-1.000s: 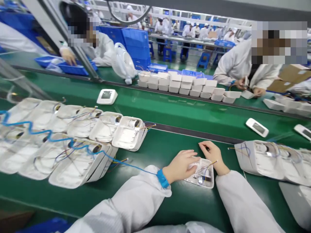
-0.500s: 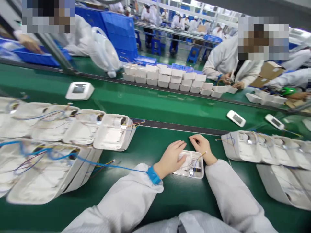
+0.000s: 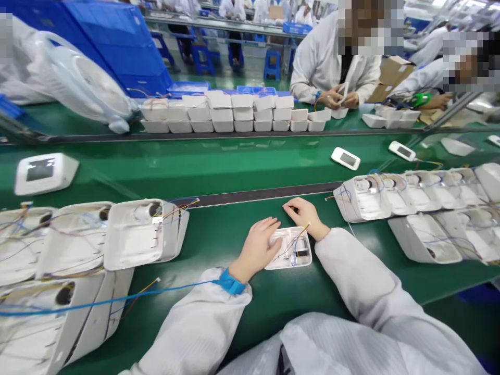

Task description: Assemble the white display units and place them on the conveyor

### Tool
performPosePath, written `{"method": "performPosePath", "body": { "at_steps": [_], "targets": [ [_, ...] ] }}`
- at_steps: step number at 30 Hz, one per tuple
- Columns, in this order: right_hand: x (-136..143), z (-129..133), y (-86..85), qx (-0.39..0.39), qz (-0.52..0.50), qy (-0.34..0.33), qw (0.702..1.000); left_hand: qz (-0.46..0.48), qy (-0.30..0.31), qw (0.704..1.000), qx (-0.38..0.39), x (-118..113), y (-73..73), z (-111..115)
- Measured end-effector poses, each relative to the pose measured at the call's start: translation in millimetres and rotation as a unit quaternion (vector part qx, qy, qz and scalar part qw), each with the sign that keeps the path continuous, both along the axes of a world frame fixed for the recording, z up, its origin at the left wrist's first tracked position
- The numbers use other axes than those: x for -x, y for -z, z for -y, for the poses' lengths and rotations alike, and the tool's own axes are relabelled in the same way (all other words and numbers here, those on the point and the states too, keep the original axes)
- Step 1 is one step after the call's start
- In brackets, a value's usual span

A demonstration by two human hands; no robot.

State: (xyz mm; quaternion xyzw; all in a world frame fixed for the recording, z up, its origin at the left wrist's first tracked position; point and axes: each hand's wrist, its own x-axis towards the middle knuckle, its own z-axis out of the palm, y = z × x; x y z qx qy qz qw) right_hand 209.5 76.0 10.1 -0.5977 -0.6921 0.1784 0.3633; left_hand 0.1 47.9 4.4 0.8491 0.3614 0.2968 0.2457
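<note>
A white plastic housing [image 3: 289, 259] with a motor-like part and thin coloured wires inside lies face up on the green bench. My left hand [image 3: 255, 242] rests over its left side with the fingers stretched out; a blue wrist strap [image 3: 230, 282] with a blue cord is on that wrist. Just beyond the housing's far right corner is my right hand [image 3: 307, 216], its fingers curled in toward the thumb. Whatever those fingers might hold is hidden. A wire end with a small connector [image 3: 308, 225] sticks up from the housing near the right wrist.
Open white housings [image 3: 135, 234] with wires stand in rows at left, with more rows [image 3: 367, 200] at right. Beyond a dark rail lie a white device with a screen [image 3: 45, 172] and a small handheld one [image 3: 346, 158]. Across from me a co-worker [image 3: 332, 62] sits behind stacked white shells [image 3: 222, 114].
The view has turned to the right, so the housings and bench have shifted in the picture. Both hands stay about the same housing in much the same pose.
</note>
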Motion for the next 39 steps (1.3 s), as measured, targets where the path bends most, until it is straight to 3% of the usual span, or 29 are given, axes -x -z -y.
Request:
{"method": "performPosePath", "body": {
  "at_steps": [6, 14, 22, 25, 27, 30, 34, 39],
  "targets": [
    [0, -1, 1.6, -0.004, 0.005, 0.014, 1.0, -0.027, -0.005, 1.0, 0.011, 2, 0.8, -4],
    [1, -4, 5.3, -0.009, 0.027, 0.023, 0.999, -0.052, -0.001, 0.998, -0.032, -3, 5.4, -2],
    [-9, -12, -1.3, -0.042, 0.069, 0.028, 0.996, 0.002, -0.022, 1.0, -0.003, 1, 3.3, -4],
    [-27, -33, -12.1, -0.041, 0.171, 0.113, 0.978, 0.034, -0.046, 0.998, 0.035, 2, 1.4, -7],
    [-42, -55, -18.9, 0.015, 0.244, 0.213, 0.946, 0.049, -0.059, 0.996, 0.053, 2, 0.8, -8],
    [-66, -89, -24.2, 0.129, 0.269, 0.324, 0.898, 0.064, -0.059, 0.994, 0.062, 3, 0.7, -8],
    [-88, -121, -22.9, 0.163, 0.251, 0.354, 0.886, 0.081, -0.063, 0.992, 0.07, 3, 0.3, -8],
    [-87, -129, -19.8, 0.166, 0.244, 0.35, 0.889, 0.091, -0.075, 0.989, 0.084, 2, -1.7, -8]
  ]
}}
